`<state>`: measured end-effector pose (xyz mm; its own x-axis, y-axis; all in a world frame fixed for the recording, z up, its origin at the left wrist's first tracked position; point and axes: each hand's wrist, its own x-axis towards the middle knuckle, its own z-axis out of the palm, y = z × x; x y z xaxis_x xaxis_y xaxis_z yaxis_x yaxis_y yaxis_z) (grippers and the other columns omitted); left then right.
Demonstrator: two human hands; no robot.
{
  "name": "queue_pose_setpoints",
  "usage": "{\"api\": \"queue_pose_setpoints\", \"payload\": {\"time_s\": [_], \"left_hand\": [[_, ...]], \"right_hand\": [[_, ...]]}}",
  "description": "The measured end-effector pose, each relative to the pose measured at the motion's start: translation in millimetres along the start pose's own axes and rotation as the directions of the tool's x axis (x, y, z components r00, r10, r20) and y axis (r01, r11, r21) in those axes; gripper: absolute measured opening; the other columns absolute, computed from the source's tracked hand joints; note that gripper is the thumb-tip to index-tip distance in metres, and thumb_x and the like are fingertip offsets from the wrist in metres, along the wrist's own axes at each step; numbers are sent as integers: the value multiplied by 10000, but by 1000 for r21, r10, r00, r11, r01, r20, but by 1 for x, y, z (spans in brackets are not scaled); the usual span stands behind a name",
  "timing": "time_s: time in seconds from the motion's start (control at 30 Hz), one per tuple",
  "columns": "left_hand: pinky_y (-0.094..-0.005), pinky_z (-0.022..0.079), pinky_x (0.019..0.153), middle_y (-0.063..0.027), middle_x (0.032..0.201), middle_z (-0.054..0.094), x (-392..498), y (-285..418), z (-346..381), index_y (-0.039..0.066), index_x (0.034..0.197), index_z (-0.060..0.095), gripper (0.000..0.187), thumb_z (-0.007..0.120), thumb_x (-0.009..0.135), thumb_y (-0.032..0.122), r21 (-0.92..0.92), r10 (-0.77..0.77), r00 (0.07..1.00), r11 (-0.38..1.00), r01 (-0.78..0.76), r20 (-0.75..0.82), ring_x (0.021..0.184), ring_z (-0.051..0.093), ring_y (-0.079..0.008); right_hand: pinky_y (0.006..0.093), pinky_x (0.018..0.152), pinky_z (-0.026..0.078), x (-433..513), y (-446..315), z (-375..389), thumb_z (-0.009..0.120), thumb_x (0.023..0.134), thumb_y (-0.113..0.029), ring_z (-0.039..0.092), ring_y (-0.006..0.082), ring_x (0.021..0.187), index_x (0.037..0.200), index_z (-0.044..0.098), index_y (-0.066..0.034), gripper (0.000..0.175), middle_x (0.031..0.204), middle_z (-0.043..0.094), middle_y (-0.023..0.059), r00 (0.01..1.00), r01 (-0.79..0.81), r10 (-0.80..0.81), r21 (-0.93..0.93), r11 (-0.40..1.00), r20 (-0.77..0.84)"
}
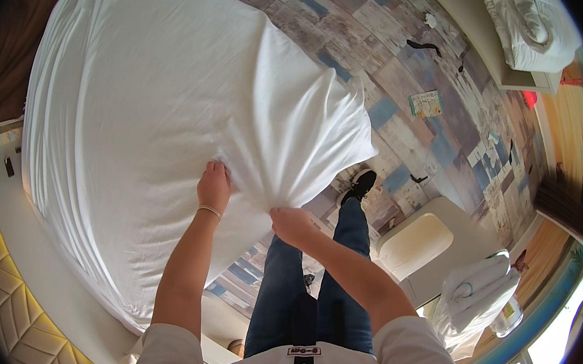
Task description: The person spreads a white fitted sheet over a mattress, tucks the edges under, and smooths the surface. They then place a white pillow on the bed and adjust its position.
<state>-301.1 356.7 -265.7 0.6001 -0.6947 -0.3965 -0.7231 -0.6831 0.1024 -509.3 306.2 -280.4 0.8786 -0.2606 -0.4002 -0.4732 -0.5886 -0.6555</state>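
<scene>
A white bed sheet is spread over the bed before me, its near right side gathered into folds. My right hand grips the sheet's edge beside my legs, and creases fan out from that fist. On the sheet's upper surface, further left, my left hand is closed on a pinch of the cloth. Its fingertips are partly hidden in the fabric. The mattress lies out of sight under the sheet.
The headboard is padded and lit yellow at left. A stool or chair with a cream seat stands right, near a plastic bag of white cloth. Paper and black scraps litter the patchwork floor. White bedding lies on a bench.
</scene>
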Motion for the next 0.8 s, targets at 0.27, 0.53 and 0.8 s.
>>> {"api": "queue_pose_setpoints", "payload": {"time_s": [0.27,0.53,0.8], "left_hand": [[-394,487,659,-99,847,583,-5,-38,-24,83,824,584,111,578,728,137,252,102,989,960,-125,105,776,586,-295],[-424,481,674,-135,875,575,6,-21,-37,45,857,550,150,560,745,144,227,186,980,954,-196,63,789,582,-319],[-419,478,745,-162,1009,532,29,37,-30,42,1087,474,342,568,774,143,-52,348,937,937,-346,19,900,555,-337]], "right_hand": [[383,605,486,1,-34,26,563,734,-140,599,257,750,893,504,-50,191,814,564,105,901,-181,195,72,981,-387],[388,663,496,1,-52,50,537,726,-108,595,279,801,830,562,-50,122,870,572,103,993,-1,9,65,998,-120],[402,721,488,-10,-28,-1,581,791,-255,600,303,833,1043,552,-104,295,936,612,109,768,-343,581,593,729,-270]]}}
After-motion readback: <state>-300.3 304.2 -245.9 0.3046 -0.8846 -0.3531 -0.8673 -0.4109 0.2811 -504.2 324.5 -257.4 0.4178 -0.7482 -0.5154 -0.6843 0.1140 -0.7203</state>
